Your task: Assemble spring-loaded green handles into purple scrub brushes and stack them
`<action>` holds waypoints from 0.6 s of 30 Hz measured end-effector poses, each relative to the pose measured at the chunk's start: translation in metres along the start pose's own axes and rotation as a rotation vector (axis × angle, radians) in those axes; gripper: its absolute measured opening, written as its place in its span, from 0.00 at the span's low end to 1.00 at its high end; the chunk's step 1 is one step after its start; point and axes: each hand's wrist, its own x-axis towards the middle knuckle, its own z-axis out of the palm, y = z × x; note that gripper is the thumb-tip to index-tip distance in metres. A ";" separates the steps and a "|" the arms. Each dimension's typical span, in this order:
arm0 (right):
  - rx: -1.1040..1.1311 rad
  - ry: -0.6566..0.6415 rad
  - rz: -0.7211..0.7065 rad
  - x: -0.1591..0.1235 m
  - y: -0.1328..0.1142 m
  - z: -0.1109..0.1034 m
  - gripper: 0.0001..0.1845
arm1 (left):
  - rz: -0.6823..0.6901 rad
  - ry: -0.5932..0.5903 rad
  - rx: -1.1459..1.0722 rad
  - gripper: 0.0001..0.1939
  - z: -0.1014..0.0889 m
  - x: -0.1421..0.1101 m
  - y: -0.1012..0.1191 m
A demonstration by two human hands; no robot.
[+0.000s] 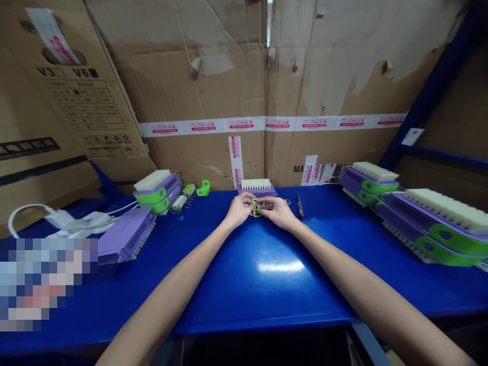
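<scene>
My left hand (240,209) and my right hand (281,213) meet near the back of the blue table, fingers closed on a small green plastic part (256,213) between them. A thin coiled wire (281,203) shows just behind my right hand; whether those fingers also touch it I cannot tell. Directly behind the hands sits a purple brush unit (256,186) with cream bristles on top, its lower part hidden by my fingers. To the right of my right hand lies a dark screwdriver (300,206).
Purple-and-green brush units stand at left (157,192) and right (438,223). A purple housing (125,234), white cables and plugs (78,222), a loose green part (204,188) and a light-coloured block (183,197) are on the left. Cardboard (190,91) walls the blue table's (229,290) back.
</scene>
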 end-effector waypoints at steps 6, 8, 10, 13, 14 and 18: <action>-0.078 0.051 0.008 0.001 0.002 0.000 0.13 | 0.008 -0.022 0.042 0.11 0.004 0.004 -0.002; -0.072 0.060 0.012 0.001 0.003 0.000 0.12 | -0.007 -0.036 0.056 0.13 0.004 0.004 0.001; -0.066 0.065 0.016 0.001 0.004 0.000 0.12 | -0.033 -0.049 0.080 0.15 0.005 0.004 0.005; -0.054 0.066 0.028 0.002 0.004 0.000 0.13 | -0.074 -0.068 0.113 0.18 0.005 0.004 0.009; -0.047 0.068 0.034 0.002 0.004 0.001 0.13 | -0.078 -0.067 0.115 0.18 0.005 0.004 0.010; 0.011 0.080 0.069 0.001 0.002 0.002 0.14 | -0.056 -0.053 0.073 0.20 0.004 0.004 0.009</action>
